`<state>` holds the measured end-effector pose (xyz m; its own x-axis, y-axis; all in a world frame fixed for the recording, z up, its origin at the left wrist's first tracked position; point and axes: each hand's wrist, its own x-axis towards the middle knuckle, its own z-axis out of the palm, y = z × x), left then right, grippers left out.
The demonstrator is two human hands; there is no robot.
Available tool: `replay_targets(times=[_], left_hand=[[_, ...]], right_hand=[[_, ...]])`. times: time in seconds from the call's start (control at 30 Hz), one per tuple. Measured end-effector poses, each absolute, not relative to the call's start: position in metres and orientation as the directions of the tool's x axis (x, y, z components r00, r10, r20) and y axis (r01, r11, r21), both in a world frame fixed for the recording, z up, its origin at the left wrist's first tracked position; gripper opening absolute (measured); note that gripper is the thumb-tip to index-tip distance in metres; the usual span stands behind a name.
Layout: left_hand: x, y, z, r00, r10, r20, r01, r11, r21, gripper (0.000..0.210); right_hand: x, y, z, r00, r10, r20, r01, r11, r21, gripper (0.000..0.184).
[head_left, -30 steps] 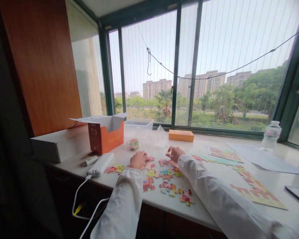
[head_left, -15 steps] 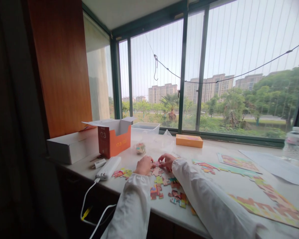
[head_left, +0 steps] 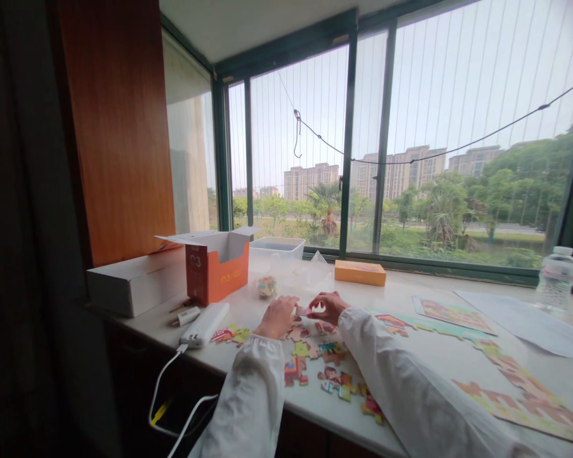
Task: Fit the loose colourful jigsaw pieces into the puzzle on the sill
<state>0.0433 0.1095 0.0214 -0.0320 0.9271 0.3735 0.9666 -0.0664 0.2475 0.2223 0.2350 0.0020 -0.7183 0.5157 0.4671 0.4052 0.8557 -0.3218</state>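
Windowsill counter (head_left: 424,356) strewn with loose puzzle pieces (head_left: 332,369).
Left hand (head_left: 277,316) and right hand (head_left: 328,306) pinch one puzzle piece (head_left: 304,311) between them; orange box (head_left: 218,270) at 10 o'clock.

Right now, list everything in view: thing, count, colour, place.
loose pieces: a dozen or so, multicolour, counter in front of hands
held piece: one, pinkish, between both hands
border strip: one joined run, multicolour, counter right
open box: one, orange, left
flat box: one, orange, by window
white box: one, far left
tub: one, clear, behind open box
bag: one, clear, some pieces inside
power bank: one, white, cabled
bottle: one, clear, far right
sheet: one, white, right
left hand: on held piece
right hand: on held piece
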Motion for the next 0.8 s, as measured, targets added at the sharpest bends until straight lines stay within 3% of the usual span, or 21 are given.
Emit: replay_targets(times=[0.23, 0.37, 0.6, 0.8], left_hand=[[0.074, 0.103, 0.036, 0.252, 0.837, 0.486, 0.879, -0.409, 0.247, 0.051], [0.116, 0.097, 0.053, 0.430, 0.721, 0.543, 0.764, -0.611, 0.206, 0.040], [0.191, 0.099, 0.051, 0.651, 0.615, 0.446, 0.627, -0.766, 0.142, 0.037], [0.207, 0.097, 0.033, 0.759, 0.574, 0.307, 0.592, -0.805, 0.042, 0.031]], right_hand=[[0.293, 0.224, 0.031, -0.727, 0.463, 0.507, 0.367, 0.886, -0.282, 0.037], [0.354, 0.200, 0.040, -0.731, 0.443, 0.519, 0.373, 0.896, -0.240, 0.042], [0.440, 0.176, 0.023, -0.739, 0.484, 0.469, 0.404, 0.875, -0.267, 0.040], [0.454, 0.185, 0.001, -0.803, 0.449, 0.392, 0.355, 0.888, -0.291, 0.046]])
